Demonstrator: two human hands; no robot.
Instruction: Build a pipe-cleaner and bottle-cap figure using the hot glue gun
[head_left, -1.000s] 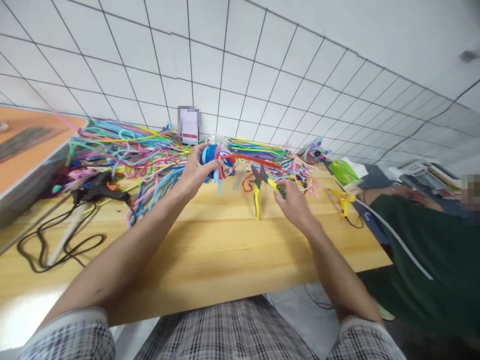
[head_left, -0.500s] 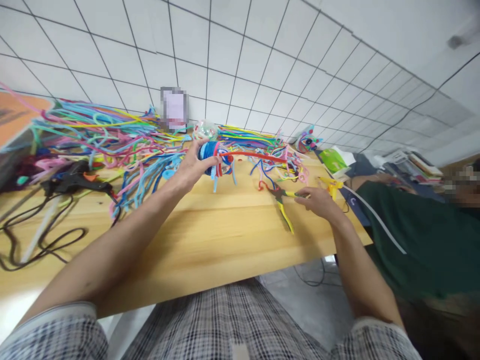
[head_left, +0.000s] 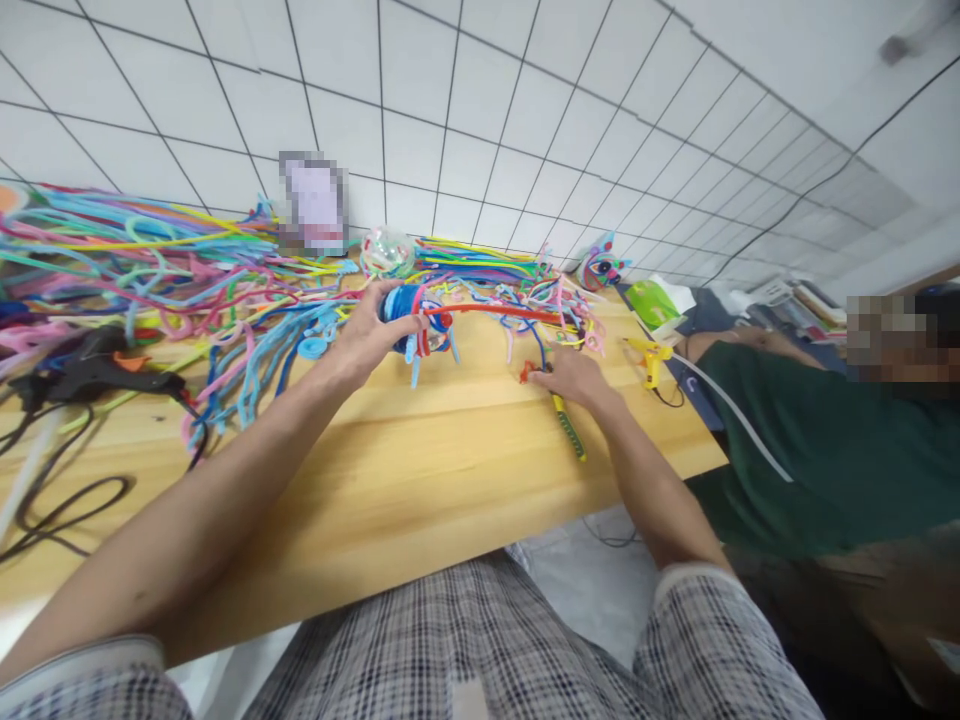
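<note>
My left hand (head_left: 373, 325) is wrapped round a blue, pink and red bundle of pipe cleaners (head_left: 415, 310). From the bundle a long red strip (head_left: 495, 311) reaches right over the table. My right hand (head_left: 566, 377) is closed at a small red curled piece (head_left: 527, 372), its fingertips touching it. Under that hand lie pliers with yellow handles (head_left: 568, 428); their jaws are hidden by the hand. A blue pipe cleaner (head_left: 531, 333) runs down towards my right fingertips.
Many coloured pipe cleaners (head_left: 142, 265) lie along the wall. A black glue gun (head_left: 97, 368) with cords is at left, a yellow glue gun (head_left: 651, 362) at right. A clear ball (head_left: 387, 252) stands behind. A person in a green shirt (head_left: 817, 440) is at right.
My right hand has let go of the pliers' handle and moved left to the red curled piece. The pliers now look closed. My left hand still holds the bundle. The view has shifted right.
</note>
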